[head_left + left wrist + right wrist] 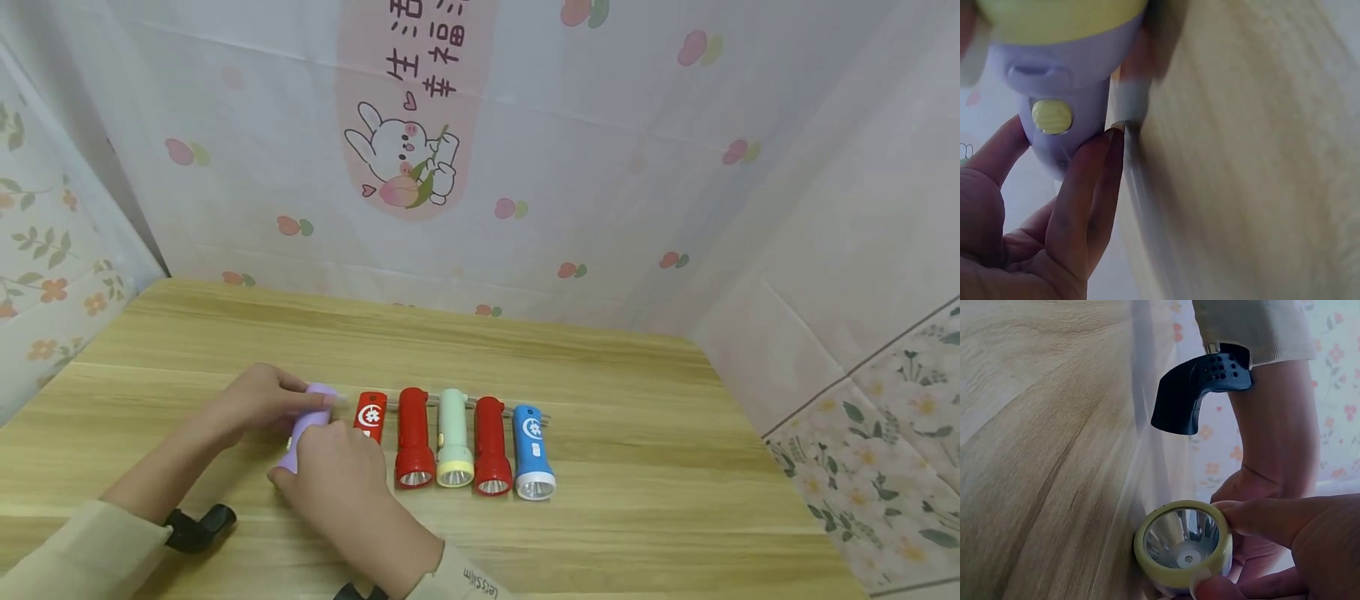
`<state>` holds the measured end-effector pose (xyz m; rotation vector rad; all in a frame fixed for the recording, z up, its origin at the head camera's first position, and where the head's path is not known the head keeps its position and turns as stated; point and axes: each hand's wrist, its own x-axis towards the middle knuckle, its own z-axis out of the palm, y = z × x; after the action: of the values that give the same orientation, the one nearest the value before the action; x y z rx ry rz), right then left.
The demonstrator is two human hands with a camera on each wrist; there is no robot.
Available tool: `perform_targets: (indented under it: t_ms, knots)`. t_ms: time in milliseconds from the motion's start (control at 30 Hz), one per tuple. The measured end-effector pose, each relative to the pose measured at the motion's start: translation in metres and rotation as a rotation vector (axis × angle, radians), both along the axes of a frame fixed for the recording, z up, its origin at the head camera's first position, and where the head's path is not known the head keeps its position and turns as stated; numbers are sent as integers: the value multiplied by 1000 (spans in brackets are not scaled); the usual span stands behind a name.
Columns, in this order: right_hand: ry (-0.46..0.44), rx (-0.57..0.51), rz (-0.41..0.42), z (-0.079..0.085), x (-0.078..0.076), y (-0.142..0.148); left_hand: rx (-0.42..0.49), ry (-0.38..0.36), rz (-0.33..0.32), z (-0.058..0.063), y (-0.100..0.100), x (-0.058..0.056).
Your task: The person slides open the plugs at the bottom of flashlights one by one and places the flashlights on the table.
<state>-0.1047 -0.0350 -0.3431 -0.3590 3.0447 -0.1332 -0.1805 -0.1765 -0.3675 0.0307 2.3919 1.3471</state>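
Observation:
Both hands hold a purple flashlight (306,426) at the left end of a row of flashlights. My left hand (258,398) pinches its tail end; in the left wrist view its fingers lie around the purple body, below a yellow switch (1052,117). My right hand (341,467) holds the lamp end, where the yellow rim (1146,561) and reflector show in the right wrist view. Beside the right hand lies a red flashlight with a white print (371,414), its lower part hidden by that hand.
Rightward follow a red flashlight (412,429), a pale green one (452,433), another red one (491,437) and a blue one (531,446), lamps toward me. Thin rods (547,418) show behind their tails. A printed cloth (600,183) hangs behind the wooden table (637,517).

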Motion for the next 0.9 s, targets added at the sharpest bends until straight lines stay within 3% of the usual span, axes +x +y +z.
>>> perform_targets:
  t_ms: [333, 667, 900]
  knots:
    - [-1, -25, 14, -1, -2, 3, -145, 98, 15, -2, 7, 2]
    - [0, -65, -24, -2, 0, 6, -286, 299, -17, 4, 18, 5]
    - [25, -48, 2, -2, 0, 7, -305, 298, -16, 4, 19, 8]
